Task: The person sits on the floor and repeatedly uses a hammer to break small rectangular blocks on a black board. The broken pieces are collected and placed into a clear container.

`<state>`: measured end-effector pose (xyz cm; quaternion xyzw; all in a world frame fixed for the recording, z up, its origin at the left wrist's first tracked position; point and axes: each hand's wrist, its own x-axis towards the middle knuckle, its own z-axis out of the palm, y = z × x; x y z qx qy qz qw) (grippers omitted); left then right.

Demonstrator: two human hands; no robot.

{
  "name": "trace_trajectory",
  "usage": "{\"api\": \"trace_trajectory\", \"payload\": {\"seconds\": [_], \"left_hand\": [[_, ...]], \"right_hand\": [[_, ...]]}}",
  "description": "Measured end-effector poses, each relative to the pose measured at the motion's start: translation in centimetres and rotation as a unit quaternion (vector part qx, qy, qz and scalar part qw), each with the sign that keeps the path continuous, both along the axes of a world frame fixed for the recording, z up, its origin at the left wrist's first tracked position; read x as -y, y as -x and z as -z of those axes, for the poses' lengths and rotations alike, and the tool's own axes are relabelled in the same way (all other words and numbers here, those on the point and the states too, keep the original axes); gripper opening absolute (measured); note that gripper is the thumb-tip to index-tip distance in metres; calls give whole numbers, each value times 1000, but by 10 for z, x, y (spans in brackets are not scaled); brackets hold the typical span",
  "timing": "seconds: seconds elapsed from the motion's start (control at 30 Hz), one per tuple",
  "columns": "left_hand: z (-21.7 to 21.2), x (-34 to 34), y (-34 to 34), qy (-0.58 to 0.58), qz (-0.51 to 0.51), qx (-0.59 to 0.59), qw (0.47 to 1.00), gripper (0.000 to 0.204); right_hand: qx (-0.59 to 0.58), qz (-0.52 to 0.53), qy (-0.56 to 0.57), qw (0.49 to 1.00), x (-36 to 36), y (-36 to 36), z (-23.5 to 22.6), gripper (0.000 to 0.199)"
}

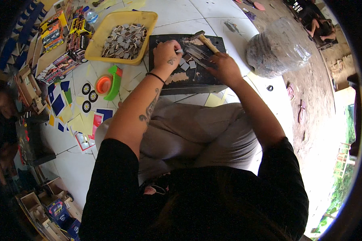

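A black work block sits on the white tiled floor in front of my crossed legs. My left hand rests on its left part, fingers pinched on a small grey piece next to a few loose grey pieces. My right hand grips the wooden handle of a small hammer, whose head hangs over the block's far edge. A yellow tray of several small grey and brown squares stands left of the block.
A green and orange tape dispenser, black wheel discs and coloured paper cut-outs lie at left. Toy truck boxes stand far left. A clear plastic bag bulges at right. Wooden parts sit lower left.
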<state>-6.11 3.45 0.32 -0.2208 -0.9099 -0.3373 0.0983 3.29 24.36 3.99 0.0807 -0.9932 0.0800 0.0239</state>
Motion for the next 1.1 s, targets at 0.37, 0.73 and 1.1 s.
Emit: {"api": "trace_trajectory", "payload": {"seconds": [0.37,0.73,1.1], "left_hand": [[-20,64,-79,-124,-14,55,991,9],[11,42,-70,-125,95,-46,986,16],[15,46,-62,-110,62,-18,992,15]], "right_hand": [[36,95,154,983,18,26,5,21],[-23,130,347,928,38,23,12,12],[35,15,554,832,72,15,14,12]]}}
